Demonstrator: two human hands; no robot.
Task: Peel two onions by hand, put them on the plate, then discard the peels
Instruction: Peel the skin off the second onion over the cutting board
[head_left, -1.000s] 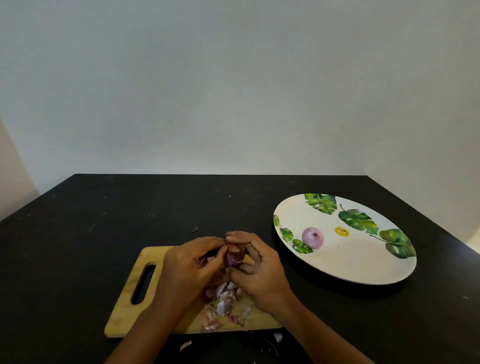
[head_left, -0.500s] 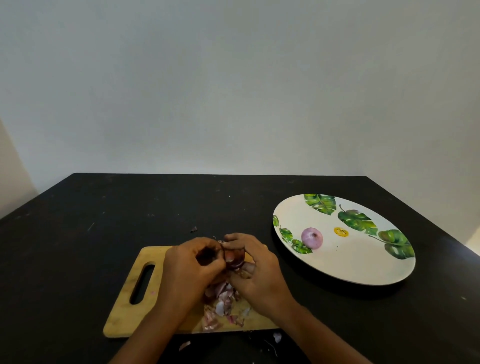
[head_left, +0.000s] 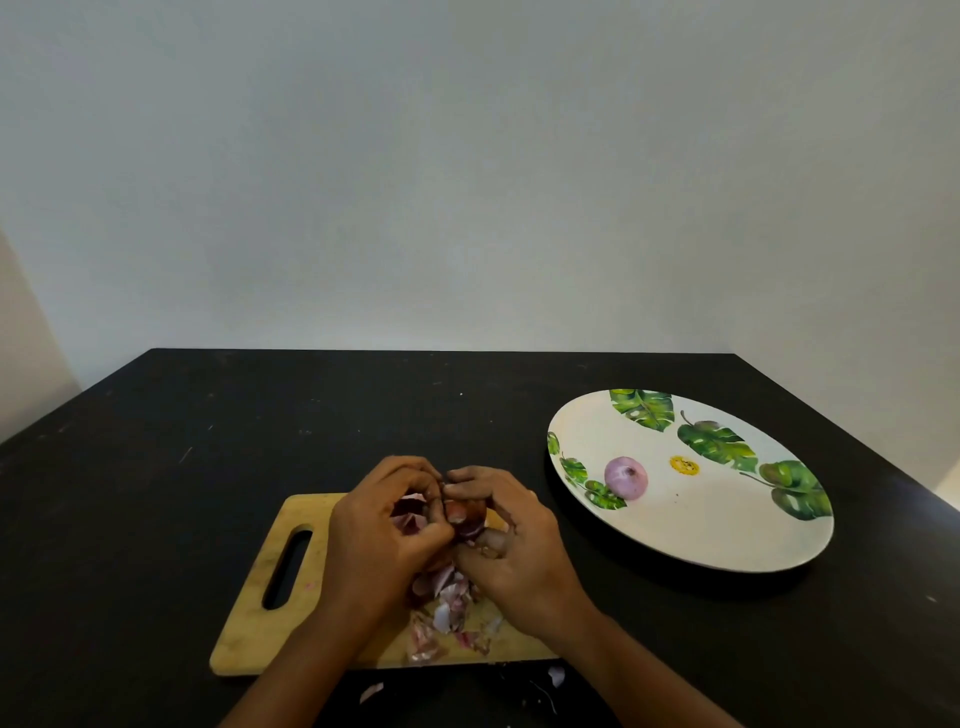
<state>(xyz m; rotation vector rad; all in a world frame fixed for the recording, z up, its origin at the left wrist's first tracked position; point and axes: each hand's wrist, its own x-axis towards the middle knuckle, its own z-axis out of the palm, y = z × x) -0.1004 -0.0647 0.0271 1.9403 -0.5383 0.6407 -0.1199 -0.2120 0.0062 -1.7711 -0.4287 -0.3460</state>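
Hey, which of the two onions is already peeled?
The pale pink onion lying on the plate. The darker onion, skin partly on, is gripped by the left hand and right hand over the cutting board.

Two bare hands, one person. Left hand (head_left: 374, 530) sits left of the grip and right hand (head_left: 524, 545) right of it. Both are uncovered, with knuckles and finger creases plain to see. One short trimmed nail (head_left: 457, 515) shows right at the grip; cannot tell whose finger it is. Fingers just above the grip look slightly smudged, hard to be sure. Back from the grip, left forearm (head_left: 291, 675) and right forearm (head_left: 639, 670) are bare, as are both wrists, down to the bottom edge of the view.
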